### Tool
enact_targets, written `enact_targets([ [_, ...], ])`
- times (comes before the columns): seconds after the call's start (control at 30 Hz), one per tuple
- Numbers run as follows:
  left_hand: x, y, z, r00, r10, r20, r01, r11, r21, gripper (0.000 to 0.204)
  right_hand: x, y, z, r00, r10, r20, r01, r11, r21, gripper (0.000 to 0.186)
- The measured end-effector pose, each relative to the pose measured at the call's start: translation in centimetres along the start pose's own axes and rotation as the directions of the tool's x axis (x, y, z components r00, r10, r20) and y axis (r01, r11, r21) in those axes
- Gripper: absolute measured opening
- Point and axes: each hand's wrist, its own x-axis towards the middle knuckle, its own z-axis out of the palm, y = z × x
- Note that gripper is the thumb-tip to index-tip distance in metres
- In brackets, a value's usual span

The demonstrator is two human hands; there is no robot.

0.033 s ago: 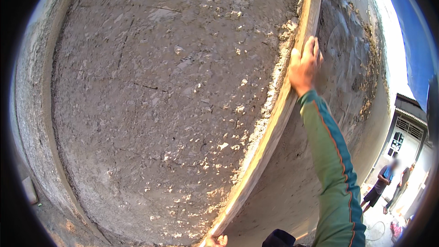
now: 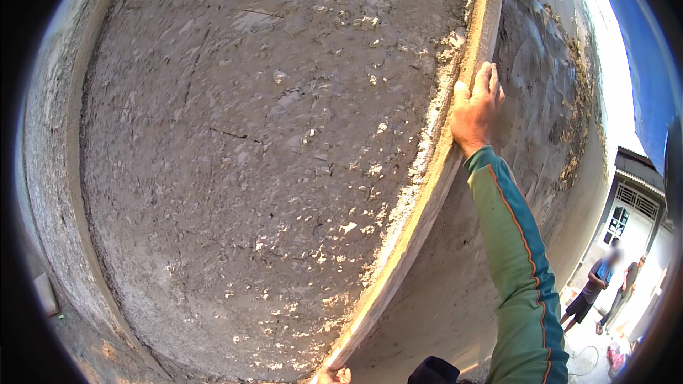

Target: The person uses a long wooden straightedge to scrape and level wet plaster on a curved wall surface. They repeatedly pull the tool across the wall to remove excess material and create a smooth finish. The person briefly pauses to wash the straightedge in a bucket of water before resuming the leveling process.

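Note:
A long wooden plank [image 2: 427,195] stands upright along the edge of a rough, wet-looking mortar wall face [image 2: 235,171]. My right hand [image 2: 475,110] is on its upper part, thumb on the near edge and fingers laid over the far side. The green and teal sleeve of that arm comes up from the lower right. At the bottom edge of the view, the fingers of my left hand [image 2: 336,375] are round the plank's lower part; the rest of that hand is cut off. Crumbly mortar lumps [image 2: 409,199] line the plank's left side.
A smoother wall face [image 2: 530,92] lies right of the plank. A raised band [image 2: 77,149] runs down the wall's left side. Two people [image 2: 596,284] stand far off at the right, before a house with a white door [image 2: 617,224]. A block [image 2: 46,295] lies at the lower left.
My right hand has moved slightly down, still on the plank. The plank's upper part sits a little further right. My left hand stays at the bottom edge.

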Motion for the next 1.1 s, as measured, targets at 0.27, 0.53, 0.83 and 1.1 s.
enact_targets([
  [0.27, 0.1, -0.4, -1.3, 0.997, -0.034, 0.070, 0.041, 0.993, -0.107, 0.038, 10.9, 2.7, 1.2, 1.000, 0.031, -0.001, -0.031, 0.998, -0.057, 0.068],
  [0.53, 0.9, -0.1, -2.5, 0.993, -0.119, 0.022, 0.121, 0.983, -0.140, 0.039, 3.9, 3.1, 0.3, 0.999, -0.035, 0.012, 0.035, 0.999, -0.003, 0.062],
  [0.83, -1.2, 1.5, -2.5, 0.995, -0.102, 0.015, 0.103, 0.992, -0.078, 0.043, -5.6, 0.9, -2.4, 0.993, 0.028, 0.119, -0.039, 0.994, 0.098, 0.065],
  [1.1, -0.7, 1.0, -2.0, 0.999, 0.015, 0.039, -0.015, 1.000, -0.017, 0.050, 2.7, -1.0, -2.8, 1.000, 0.014, -0.006, -0.013, 0.997, 0.077, 0.062],
])
